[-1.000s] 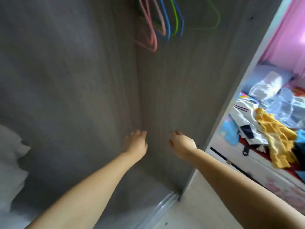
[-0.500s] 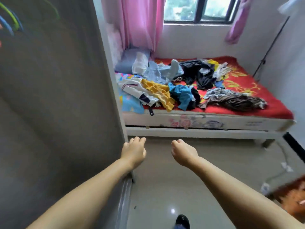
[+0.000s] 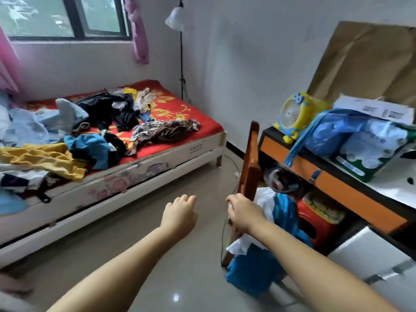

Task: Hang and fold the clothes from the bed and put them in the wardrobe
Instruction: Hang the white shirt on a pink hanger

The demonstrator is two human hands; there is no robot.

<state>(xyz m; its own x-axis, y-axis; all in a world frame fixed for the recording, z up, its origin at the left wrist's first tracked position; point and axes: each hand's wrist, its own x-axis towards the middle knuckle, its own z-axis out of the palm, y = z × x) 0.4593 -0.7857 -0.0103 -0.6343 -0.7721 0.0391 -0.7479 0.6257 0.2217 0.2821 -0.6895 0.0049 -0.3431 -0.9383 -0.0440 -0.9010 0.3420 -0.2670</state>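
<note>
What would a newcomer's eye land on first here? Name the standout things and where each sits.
The red bed on the left, heaped with jumbled clothes, a yellow garment at its near edge. On the right, a yellow cartoon fan stands on the orange-fronted desk. Low in the middle, both hands reach forward, the left hand and right hand holding nothing.

Floor (image 3: 139,251): smooth glossy tile, light glint near. Clothes (image 3: 96,122) on bed, left: soft crumpled cloth. Bed cover (image 3: 180,113): red matt fabric. Bed frame (image 3: 157,170): pale painted wood, scuffed. Chair (image 3: 249,167), right: varnished brown wood. Fan (image 3: 295,113): shiny yellow plastic. Far right board (image 3: 364,61): creased brown cardboard.
</note>
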